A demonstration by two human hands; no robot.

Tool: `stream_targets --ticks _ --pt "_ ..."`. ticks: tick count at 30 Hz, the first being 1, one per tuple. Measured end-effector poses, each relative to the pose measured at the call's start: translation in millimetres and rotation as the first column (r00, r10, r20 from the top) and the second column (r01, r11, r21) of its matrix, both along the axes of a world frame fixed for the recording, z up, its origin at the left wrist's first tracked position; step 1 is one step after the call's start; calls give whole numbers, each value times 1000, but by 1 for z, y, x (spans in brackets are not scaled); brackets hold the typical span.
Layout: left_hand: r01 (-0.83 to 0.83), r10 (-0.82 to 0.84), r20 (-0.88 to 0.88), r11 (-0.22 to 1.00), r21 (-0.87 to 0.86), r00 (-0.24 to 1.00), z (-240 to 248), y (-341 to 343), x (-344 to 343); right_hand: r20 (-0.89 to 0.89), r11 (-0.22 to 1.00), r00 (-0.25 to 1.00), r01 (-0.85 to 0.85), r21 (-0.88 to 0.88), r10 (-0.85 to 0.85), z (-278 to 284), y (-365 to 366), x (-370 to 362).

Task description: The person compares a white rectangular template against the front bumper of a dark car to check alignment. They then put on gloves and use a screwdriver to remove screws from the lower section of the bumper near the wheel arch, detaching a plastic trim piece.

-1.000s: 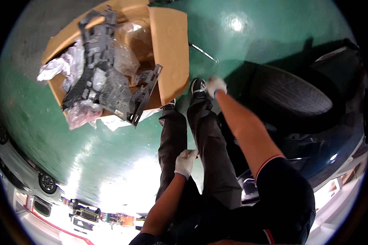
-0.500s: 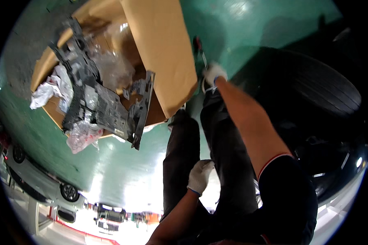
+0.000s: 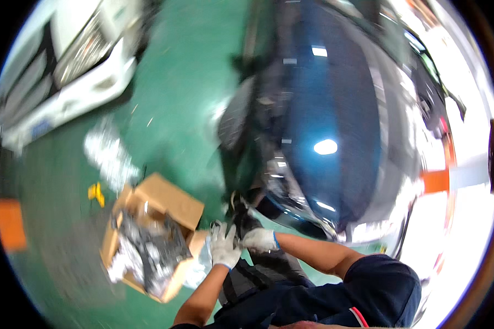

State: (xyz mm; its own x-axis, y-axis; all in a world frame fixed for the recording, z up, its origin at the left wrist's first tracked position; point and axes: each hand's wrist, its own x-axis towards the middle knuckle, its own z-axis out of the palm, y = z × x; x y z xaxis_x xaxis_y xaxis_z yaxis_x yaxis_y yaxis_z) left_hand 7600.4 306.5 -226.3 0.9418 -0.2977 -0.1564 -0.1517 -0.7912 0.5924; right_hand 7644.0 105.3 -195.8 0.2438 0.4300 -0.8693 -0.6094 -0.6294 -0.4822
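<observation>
Both my hands wear white knit gloves and are close together in front of my dark trousers. My left hand [image 3: 225,247] is beside the box, with its fingers stretched out and nothing visible in it. Just to its right, my right hand [image 3: 260,240] has its fingers pointing toward the left hand; blur hides how far they are bent and whether they hold anything. At my left stands an open cardboard box [image 3: 170,200]. In it lie black plastic car parts [image 3: 164,247] among crumpled clear and white plastic wrap [image 3: 127,262].
A dark blue car [image 3: 326,115] stands ahead to the right, its front corner near my right arm. Farther left is a white vehicle's front end [image 3: 88,82]. Clear plastic wrap [image 3: 110,156] and a small yellow object [image 3: 96,194] lie on the green floor [image 3: 175,82].
The view has swung up, bringing the blue car into sight. My right hand has come back from low by my foot, and my left hand has moved out beside it.
</observation>
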Motion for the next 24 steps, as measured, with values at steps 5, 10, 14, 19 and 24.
stream_targets --ticks 5,10,14,19,24 --pt "319 -329 -123 943 -92 936 79 -51 -15 -16 900 919 389 196 -394 134 -70 -85" --pt "314 -421 -354 893 -323 835 122 -138 -63 -119 430 504 820 376 -856 139 -152 -193" --pt "134 -368 -592 906 -401 717 186 -264 -132 648 699 469 701 140 -600 131 -224 -311" --pt "200 -584 -588 783 -588 559 234 -424 -281 550 343 -30 752 562 -835 146 -298 -454" --pt "439 -786 -533 618 -653 313 264 -534 -350 647 256 139 962 91 -749 180 -397 -570"
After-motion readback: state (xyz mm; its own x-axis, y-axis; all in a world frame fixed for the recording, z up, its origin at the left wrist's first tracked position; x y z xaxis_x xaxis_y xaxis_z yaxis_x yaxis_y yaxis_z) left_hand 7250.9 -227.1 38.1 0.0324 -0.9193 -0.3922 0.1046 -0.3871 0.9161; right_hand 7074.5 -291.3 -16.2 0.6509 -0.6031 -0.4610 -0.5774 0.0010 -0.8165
